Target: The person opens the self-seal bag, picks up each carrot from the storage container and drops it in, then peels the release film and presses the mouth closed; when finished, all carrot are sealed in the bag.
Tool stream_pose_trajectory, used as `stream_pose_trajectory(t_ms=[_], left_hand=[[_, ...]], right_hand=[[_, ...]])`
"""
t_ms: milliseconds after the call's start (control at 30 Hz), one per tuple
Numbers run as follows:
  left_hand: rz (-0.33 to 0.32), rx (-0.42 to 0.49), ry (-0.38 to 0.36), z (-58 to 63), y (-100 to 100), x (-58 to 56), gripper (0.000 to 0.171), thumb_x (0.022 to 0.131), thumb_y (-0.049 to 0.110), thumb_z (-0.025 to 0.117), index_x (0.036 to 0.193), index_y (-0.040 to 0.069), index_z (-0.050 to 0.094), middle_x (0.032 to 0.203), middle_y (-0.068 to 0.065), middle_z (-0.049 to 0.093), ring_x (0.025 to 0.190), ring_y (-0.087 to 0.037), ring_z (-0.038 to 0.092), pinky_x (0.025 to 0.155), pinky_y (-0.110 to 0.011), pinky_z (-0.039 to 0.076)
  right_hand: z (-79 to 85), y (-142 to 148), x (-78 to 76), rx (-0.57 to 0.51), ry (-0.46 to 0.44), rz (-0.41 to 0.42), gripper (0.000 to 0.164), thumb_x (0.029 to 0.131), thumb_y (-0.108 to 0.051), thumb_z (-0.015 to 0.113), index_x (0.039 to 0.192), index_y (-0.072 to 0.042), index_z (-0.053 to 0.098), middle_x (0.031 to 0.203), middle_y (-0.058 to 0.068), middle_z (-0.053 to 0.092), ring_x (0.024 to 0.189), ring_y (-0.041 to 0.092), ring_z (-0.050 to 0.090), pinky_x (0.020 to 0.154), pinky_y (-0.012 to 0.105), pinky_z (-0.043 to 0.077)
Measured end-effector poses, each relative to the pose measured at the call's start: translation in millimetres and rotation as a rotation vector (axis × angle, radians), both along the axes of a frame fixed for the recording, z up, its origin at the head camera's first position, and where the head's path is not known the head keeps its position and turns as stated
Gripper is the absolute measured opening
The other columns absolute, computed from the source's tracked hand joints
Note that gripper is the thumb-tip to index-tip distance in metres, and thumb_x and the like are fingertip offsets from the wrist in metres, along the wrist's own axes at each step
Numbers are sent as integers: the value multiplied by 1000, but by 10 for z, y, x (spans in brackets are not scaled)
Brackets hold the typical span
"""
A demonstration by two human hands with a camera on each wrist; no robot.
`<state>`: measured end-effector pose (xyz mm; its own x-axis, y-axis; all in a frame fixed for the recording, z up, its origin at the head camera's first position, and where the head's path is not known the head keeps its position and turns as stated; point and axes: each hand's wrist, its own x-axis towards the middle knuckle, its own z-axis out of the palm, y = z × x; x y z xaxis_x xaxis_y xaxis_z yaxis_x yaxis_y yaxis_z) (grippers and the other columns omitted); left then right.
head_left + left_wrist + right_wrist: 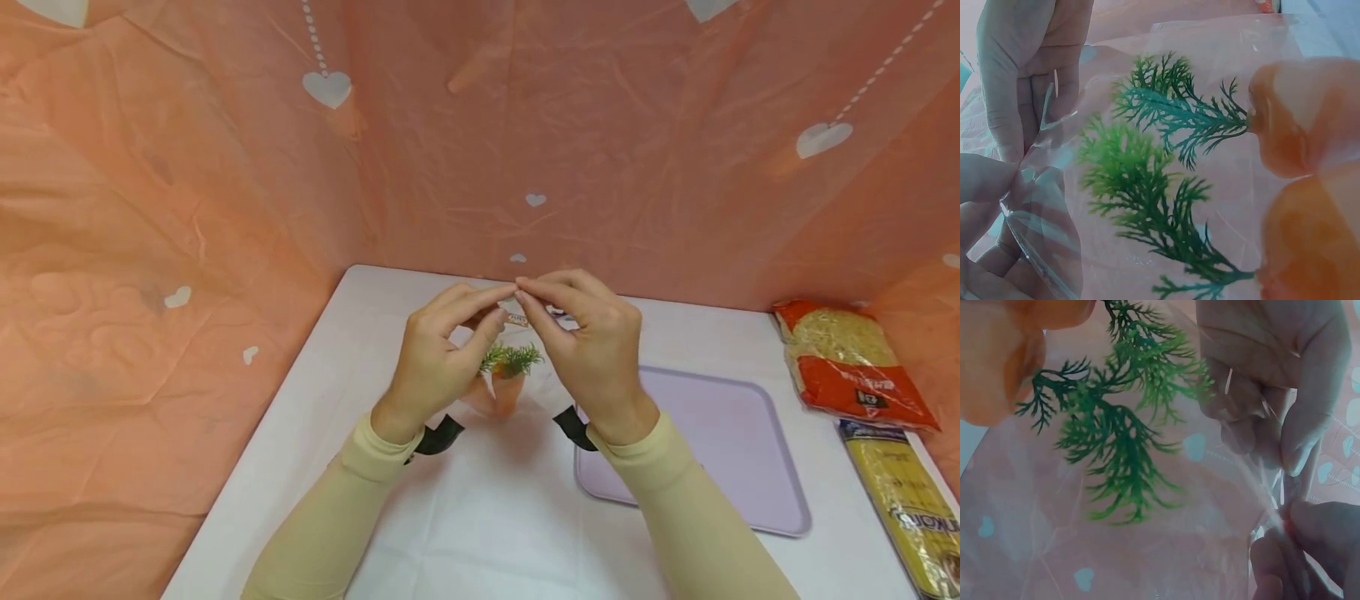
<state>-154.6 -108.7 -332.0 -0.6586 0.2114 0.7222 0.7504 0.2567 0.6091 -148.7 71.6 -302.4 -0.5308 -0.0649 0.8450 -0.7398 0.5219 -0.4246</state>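
Both hands are raised over the table, fingertips meeting at the top edge of a clear plastic bag [1222, 37]. My left hand [442, 350] pinches that edge between thumb and fingers. Facing it, my right hand [596, 350] pinches the same edge, its fingertips right beside the left ones. Inside the bag are two orange carrots, one [1310, 119] next to the other [1310, 240], with feathery green tops [1125, 450] toward the pinched edge. In the head view the carrots [507, 393] hang below and between the hands.
A lilac tray [720, 450] lies on the white table, partly behind the right forearm. At the right edge are a red bag of pale noodles or pasta [855, 367] and a yellow packet [903, 508]. Small printed items [516, 319] show beyond the hands. Orange sheeting [600, 167] hangs behind.
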Motion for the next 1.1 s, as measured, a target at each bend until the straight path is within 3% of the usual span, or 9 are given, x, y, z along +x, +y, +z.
stream_pose_trajectory(t_ms=[267, 767, 1100], left_hand=[[1, -13, 8, 1, 3, 6, 28, 98, 14, 66, 125, 13, 73, 95, 2, 69, 83, -6, 65, 76, -23, 59], [-15, -48, -32, -3, -1, 26, 28, 98, 10, 65, 124, 12, 73, 84, 3, 60, 76, -6, 61, 68, -21, 54], [-8, -53, -42, 0, 10, 22, 27, 97, 10, 66, 123, 9, 73, 82, 4, 57, 74, -5, 59, 66, -21, 53]], right_hand=[[-12, 6, -34, 16, 35, 1, 12, 90, -10, 73, 98, -7, 82, 86, 2, 75, 75, 10, 72, 71, 19, 59], [-75, 67, -81, 12, -9, -6, 10, 88, -7, 69, 88, -8, 79, 83, 2, 73, 74, 9, 68, 73, 22, 60], [-106, 100, -93, -21, -66, -9, 6, 89, -9, 74, 89, -10, 80, 84, -1, 75, 73, 9, 69, 71, 24, 61]])
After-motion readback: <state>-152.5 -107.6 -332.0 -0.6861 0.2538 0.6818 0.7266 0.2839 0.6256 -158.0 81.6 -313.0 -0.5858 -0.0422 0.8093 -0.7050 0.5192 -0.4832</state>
